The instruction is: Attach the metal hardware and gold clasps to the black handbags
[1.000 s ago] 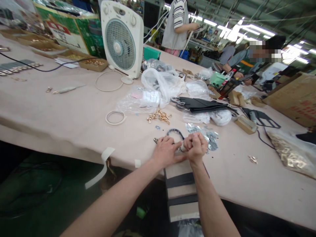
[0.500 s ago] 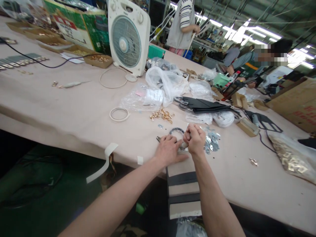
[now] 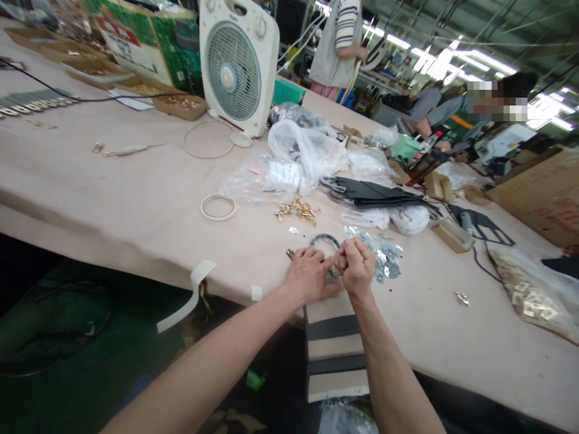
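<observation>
My left hand (image 3: pixel 310 274) presses down at the table edge, its fingers bent over a dark curved strap (image 3: pixel 324 237) and its thumb stretched to the right. A small metal clasp (image 3: pixel 290 254) pokes out beside its fingertips. Just right of it, my right hand (image 3: pixel 356 265) is clenched in a fist around a pale-handled tool (image 3: pixel 335 272); the tool's tip is hidden between the hands. Thin silvery metal plates (image 3: pixel 386 259) lie in a pile beside the right fist. Small gold-coloured fittings (image 3: pixel 298 211) are heaped beyond the hands.
A roll of tape (image 3: pixel 218 207) lies to the left, a white fan (image 3: pixel 235 72) behind it. Plastic bags (image 3: pixel 303 160) and black straps (image 3: pixel 375 191) lie ahead. A beige-and-black banded stack (image 3: pixel 336 346) stands below the table edge. Other people work in the background.
My right fist has dropped slightly, covering more of the pale tool and uncovering more silvery plates. My left hand stays on the strap. The view has shifted a little.
</observation>
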Tool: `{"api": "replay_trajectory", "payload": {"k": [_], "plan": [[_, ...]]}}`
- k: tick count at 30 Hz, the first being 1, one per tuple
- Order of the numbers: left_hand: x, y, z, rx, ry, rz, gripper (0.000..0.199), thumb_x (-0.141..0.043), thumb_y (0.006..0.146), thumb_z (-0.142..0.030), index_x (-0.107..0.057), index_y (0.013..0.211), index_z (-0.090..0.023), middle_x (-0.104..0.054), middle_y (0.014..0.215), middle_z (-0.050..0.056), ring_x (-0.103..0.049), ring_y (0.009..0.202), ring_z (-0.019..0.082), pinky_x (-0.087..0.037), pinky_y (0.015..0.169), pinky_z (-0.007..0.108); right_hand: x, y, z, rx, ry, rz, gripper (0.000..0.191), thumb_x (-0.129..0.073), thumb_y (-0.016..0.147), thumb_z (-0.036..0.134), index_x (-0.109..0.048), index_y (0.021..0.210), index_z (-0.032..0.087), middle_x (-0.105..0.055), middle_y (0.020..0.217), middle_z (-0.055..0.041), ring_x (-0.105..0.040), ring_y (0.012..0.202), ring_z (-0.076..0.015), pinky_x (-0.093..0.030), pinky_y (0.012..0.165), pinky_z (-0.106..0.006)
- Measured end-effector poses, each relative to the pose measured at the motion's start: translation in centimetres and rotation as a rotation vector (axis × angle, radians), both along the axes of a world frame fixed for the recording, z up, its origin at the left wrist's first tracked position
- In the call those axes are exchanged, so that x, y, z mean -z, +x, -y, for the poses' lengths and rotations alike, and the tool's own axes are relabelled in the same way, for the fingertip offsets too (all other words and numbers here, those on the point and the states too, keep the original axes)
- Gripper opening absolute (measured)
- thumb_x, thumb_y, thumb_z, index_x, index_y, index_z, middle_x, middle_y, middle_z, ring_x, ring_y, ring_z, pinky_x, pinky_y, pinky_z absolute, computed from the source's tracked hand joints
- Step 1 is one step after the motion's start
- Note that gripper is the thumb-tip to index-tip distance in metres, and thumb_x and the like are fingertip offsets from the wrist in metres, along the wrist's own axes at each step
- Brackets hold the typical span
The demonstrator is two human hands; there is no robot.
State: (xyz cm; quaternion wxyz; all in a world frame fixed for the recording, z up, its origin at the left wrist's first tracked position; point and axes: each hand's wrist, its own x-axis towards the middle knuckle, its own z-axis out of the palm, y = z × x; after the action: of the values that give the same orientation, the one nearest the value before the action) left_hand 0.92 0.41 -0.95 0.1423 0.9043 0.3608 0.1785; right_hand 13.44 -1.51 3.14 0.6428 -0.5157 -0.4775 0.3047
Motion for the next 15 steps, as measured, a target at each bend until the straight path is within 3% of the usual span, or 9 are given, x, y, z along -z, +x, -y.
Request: {"api": "replay_trajectory", "payload": {"k": [6, 11, 15], "plan": [[0.2, 0.2, 0.1, -0.026, -0.013, 0.026, 0.069, -0.062, 0.084, -0.078, -0.062, 0.132, -0.028, -0.068, 0.117, 0.009, -0.053, 0.12, 0.033, -0.037, 0.102, 0.05, -1.1, 0.5, 0.3, 0.003, 0.14, -0.107, 0.037, -0.064, 0.096, 0.041, -0.051, 0.067, 0.023, -0.037, 0.047, 0.009, -0.032, 0.035, -0.007, -0.026, 0.037, -0.021], [0.1, 0.0, 0.0, -0.01, -0.033, 0.037, 0.058, -0.064, 0.087, -0.071, -0.066, 0.124, -0.026, -0.068, 0.113, 0.008, -0.054, 0.118, 0.031, -0.038, 0.103, 0.048, -0.2, -0.6, 0.2, -0.055, 0.057, 0.023, 0.043, -0.064, 0.097, 0.045, -0.052, 0.063, 0.022, -0.041, 0.047, 0.0067, -0.037, 0.039, -0.0082, -0.029, 0.04, -0.023], [-0.1, -0.1, 0.1, -0.011, -0.029, 0.042, 0.058, -0.062, 0.088, -0.071, -0.065, 0.124, -0.026, -0.068, 0.112, 0.008, -0.055, 0.118, 0.031, -0.038, 0.103, 0.047, -1.5, -1.1, 0.4, -0.065, 0.064, 0.033, 0.042, -0.066, 0.096, 0.045, -0.052, 0.064, 0.023, -0.04, 0.047, 0.0074, -0.035, 0.038, -0.0086, -0.029, 0.039, -0.023]]}}
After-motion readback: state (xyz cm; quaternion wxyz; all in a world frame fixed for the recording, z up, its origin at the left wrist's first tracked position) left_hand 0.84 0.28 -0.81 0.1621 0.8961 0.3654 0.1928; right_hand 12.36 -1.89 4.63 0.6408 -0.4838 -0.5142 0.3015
